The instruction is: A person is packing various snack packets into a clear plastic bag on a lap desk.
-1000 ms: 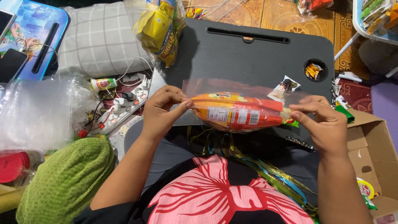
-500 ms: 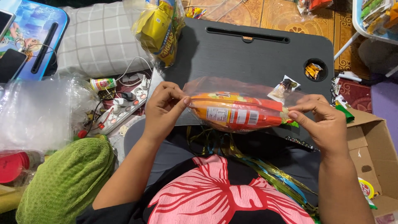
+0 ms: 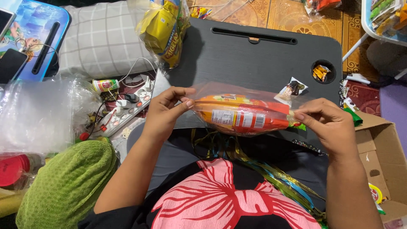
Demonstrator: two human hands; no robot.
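Note:
A clear plastic bag (image 3: 237, 91) holds an orange snack packet (image 3: 241, 114) and is stretched sideways over the near edge of a black lap desk (image 3: 254, 59). My left hand (image 3: 165, 112) pinches the bag's left end. My right hand (image 3: 328, 123) pinches its right end. Green wrappers (image 3: 299, 126) show at the bag's right side. Loose gold and blue ribbon strips (image 3: 263, 169) lie on my lap below the bag.
A bag of yellow snack packets (image 3: 163, 29) lies at the desk's far left corner. A small sachet (image 3: 292, 88) and a cup hole with candies (image 3: 321, 72) are at the right. A cardboard box (image 3: 381, 161) is to my right; a power strip (image 3: 123, 110), clear bags (image 3: 38, 114) and a green towel (image 3: 68, 182) to my left.
The bag with the orange packet has stayed between my hands. My fingers have shifted slightly along its ends, and the film above the packet is pulled out flatter.

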